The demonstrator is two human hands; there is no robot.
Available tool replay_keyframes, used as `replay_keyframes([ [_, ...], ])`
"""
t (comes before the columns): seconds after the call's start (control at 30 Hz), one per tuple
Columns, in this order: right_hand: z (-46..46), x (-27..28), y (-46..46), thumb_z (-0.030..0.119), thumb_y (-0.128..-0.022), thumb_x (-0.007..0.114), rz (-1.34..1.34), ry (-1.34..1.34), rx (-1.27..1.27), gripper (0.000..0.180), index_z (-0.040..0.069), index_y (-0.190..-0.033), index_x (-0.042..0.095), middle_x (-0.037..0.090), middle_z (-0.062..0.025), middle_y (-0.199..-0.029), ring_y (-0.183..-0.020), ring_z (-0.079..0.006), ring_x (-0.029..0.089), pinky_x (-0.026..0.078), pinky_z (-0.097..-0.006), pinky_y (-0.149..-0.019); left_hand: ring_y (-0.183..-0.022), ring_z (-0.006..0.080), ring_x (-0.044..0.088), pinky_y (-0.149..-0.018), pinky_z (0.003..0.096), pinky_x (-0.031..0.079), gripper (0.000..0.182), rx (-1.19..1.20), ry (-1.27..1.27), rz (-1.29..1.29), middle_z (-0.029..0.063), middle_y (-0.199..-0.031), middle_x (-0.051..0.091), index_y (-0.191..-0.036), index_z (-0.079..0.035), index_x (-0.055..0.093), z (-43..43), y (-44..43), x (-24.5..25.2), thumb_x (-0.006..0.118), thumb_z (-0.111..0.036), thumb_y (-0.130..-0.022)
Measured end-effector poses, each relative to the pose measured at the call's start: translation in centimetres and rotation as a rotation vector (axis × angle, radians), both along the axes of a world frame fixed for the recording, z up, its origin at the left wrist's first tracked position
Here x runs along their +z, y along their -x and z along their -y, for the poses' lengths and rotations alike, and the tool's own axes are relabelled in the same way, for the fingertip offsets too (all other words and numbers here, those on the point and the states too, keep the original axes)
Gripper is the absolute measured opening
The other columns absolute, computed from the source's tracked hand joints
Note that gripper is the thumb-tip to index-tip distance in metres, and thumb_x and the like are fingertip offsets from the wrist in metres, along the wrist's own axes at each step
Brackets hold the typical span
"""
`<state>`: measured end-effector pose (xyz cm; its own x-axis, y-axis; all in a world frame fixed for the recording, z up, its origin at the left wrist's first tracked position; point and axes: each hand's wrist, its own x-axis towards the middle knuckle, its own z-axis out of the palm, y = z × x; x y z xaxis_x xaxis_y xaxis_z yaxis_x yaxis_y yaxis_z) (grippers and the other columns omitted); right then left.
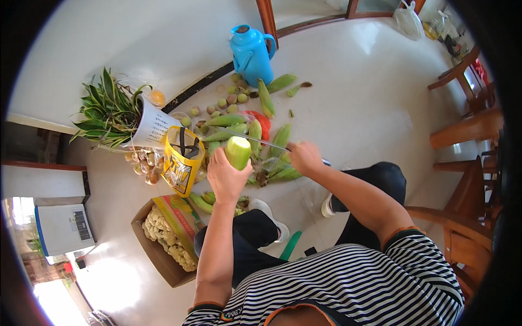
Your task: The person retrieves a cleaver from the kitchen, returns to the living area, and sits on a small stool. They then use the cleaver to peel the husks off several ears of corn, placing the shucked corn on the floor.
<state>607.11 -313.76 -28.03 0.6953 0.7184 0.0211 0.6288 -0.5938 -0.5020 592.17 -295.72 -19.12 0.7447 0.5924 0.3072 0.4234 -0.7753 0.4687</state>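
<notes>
A light green ear of corn in its husk (238, 153), with a pale flat cut end facing up, is gripped in my left hand (228, 179). Just beyond that end runs the long thin blade of a knife (261, 142), its handle held in my right hand (306, 158), which is slightly blurred. Whether the blade touches the corn I cannot tell. Below both hands, several ears of corn in green husks (281, 140) lie on the floor, some by a red plastic bag (264, 126).
A yellow bag (183, 163) and a potted plant (153, 126) stand at the left, near a cardboard box (151, 248) of cauliflower (163, 236). Round green fruits (232, 100) lie by a blue thermos jug (252, 57). Wooden chairs (461, 220) line the right side.
</notes>
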Motion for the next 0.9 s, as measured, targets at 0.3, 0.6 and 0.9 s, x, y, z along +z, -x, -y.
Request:
replay_keyframes([
  [0.3, -1.5, 4.2, 2.3, 0.023, -0.091, 0.07, -0.411, -0.198, -0.205, 0.022, 0.001, -0.088, 0.07, 0.067, -0.0205, -0.071, -0.07, -0.0406, 0.065, 0.052, -0.0497, -0.065, -0.107, 0.0317, 0.058, -0.093, 0.045, 0.049, 0.06, -0.047, 0.376, 0.188, 0.0127, -0.113, 0.06, -0.119, -0.004, 0.061, -2.9, 0.5, -1.9, 0.089, -0.021, -0.07],
  [0.6, -3.6, 4.5, 1.6, 0.02, -0.103, 0.061, -1.218, -0.688, -0.5, 0.03, -0.005, -0.088, 0.063, 0.069, -0.0133, -0.071, -0.056, -0.0205, 0.067, 0.05, -0.0326, -0.047, -0.108, 0.0209, 0.066, -0.087, 0.038, 0.056, 0.071, -0.028, 1.394, 0.694, 0.0057, -0.123, 0.065, -0.142, -0.015, 0.046, -1.4, 1.5, 1.1, 0.08, -0.002, -0.081],
  [0.9, -3.8, 4.8, -0.9, 0.021, -0.102, 0.064, -1.021, -0.875, -0.577, 0.024, -0.002, -0.106, 0.07, 0.072, -0.0064, -0.087, -0.069, -0.0134, 0.066, 0.05, -0.0305, -0.059, -0.129, 0.0313, 0.056, -0.105, 0.0531, 0.051, 0.104, -0.451, 1.719, 0.263, 0.0127, -0.138, 0.05, -0.142, -0.01, 0.04, 0.7, 2.6, 1.7, 0.089, -0.06, -0.065],
])
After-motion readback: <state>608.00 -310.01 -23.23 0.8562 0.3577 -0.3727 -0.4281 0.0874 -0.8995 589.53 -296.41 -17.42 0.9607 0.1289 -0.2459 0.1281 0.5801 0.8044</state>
